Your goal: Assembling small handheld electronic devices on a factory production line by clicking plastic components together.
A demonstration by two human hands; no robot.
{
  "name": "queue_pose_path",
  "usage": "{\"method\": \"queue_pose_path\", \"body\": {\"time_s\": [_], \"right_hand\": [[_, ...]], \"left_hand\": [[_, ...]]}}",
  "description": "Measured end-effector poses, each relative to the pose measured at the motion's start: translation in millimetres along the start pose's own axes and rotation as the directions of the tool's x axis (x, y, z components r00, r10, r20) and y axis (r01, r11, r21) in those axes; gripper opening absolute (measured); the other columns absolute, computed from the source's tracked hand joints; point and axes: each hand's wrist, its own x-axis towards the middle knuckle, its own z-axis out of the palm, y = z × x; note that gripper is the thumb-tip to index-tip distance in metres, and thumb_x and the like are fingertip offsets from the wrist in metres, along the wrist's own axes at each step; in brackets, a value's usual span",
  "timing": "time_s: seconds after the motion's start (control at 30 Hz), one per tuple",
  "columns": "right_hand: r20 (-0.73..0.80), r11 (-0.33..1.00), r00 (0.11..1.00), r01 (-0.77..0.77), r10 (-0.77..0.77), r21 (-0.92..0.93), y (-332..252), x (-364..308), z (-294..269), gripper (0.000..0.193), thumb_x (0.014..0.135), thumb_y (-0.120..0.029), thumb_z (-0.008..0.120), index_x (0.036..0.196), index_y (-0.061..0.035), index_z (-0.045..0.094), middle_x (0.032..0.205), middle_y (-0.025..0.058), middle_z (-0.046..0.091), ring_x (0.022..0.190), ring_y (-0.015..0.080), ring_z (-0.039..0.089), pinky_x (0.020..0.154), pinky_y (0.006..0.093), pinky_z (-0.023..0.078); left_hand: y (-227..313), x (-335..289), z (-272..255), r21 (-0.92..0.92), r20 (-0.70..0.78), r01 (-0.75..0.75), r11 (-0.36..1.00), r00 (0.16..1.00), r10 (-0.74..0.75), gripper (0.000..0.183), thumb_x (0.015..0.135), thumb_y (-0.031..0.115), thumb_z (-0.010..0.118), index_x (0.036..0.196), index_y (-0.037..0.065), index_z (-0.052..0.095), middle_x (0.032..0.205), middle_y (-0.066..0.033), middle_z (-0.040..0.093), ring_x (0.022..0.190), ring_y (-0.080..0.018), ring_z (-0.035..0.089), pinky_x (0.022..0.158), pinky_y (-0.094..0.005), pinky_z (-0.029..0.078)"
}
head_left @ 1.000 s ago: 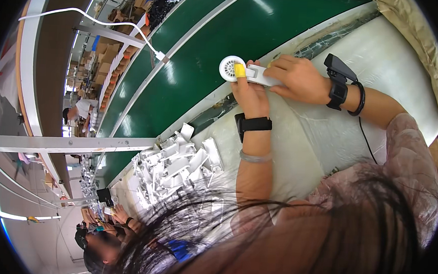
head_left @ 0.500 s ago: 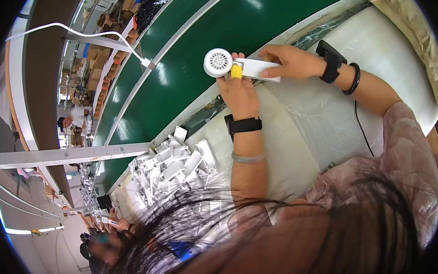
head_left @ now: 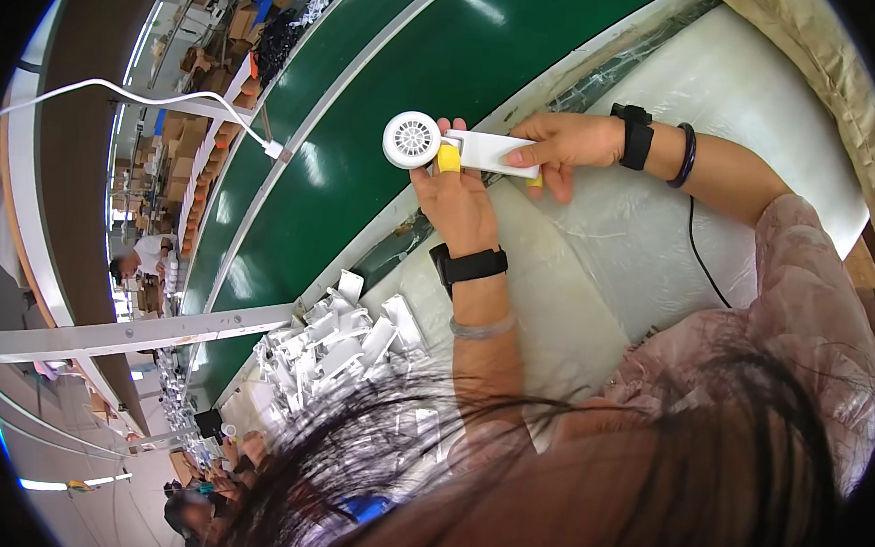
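Observation:
A white handheld fan [head_left: 412, 140] with a round slotted grille is held out over the near edge of the green belt. Closed round its neck, just below the head, is my left hand [head_left: 461, 210], a yellow cover on one of its fingers. My right hand [head_left: 574, 141] grips the far end of the flat white handle [head_left: 490, 151] between thumb and fingers; a bit of yellow shows under that end. The undersides of the fan and handle are hidden.
A heap of white plastic parts [head_left: 338, 343] lies left of my left forearm. Beyond runs the green conveyor belt [head_left: 389, 90] with a metal rail. A white cable [head_left: 198, 95] hangs at upper left. A metal bar [head_left: 133, 333] crosses at left. People sit farther along the line.
The fan and both hands have shifted slightly left in the picture. My right fingers now curl lower round the handle's end, where a yellow bit has come into sight.

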Motion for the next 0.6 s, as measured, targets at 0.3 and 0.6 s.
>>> {"method": "queue_pose_path", "body": {"time_s": [0.3, 0.6], "right_hand": [[-0.092, 0.989, 0.985, 0.142, -0.145, -0.04, 5, -3, 19, 0.041, 0.092, -0.031, 0.06, 0.116, 0.0004, 0.048, 0.084, 0.0095, 0.061, 0.063, 0.0147, 0.064, 0.055, 0.0273, 0.055], [-0.12, 0.978, 0.97, 0.206, -0.209, -0.039, 11, 2, 28, 0.038, 0.093, -0.026, 0.058, 0.116, 0.0, 0.043, 0.078, 0.008, 0.06, 0.054, 0.0144, 0.061, 0.05, 0.0259, 0.051]], "left_hand": [[-6, -8, 7, -0.03, 0.175, 0.145, 0.989, 0.975, -0.137, 0.041, 0.097, 0.012, 0.049, 0.132, -0.004, 0.037, 0.129, -0.0168, 0.051, 0.119, -0.0298, 0.052, 0.099, -0.0389, 0.044], [0, -7, 5, 0.039, 0.196, 0.099, 0.994, 0.975, -0.105, 0.043, 0.097, 0.009, 0.049, 0.136, 0.001, 0.035, 0.13, -0.0185, 0.051, 0.118, -0.0322, 0.054, 0.097, -0.0389, 0.046]]}}
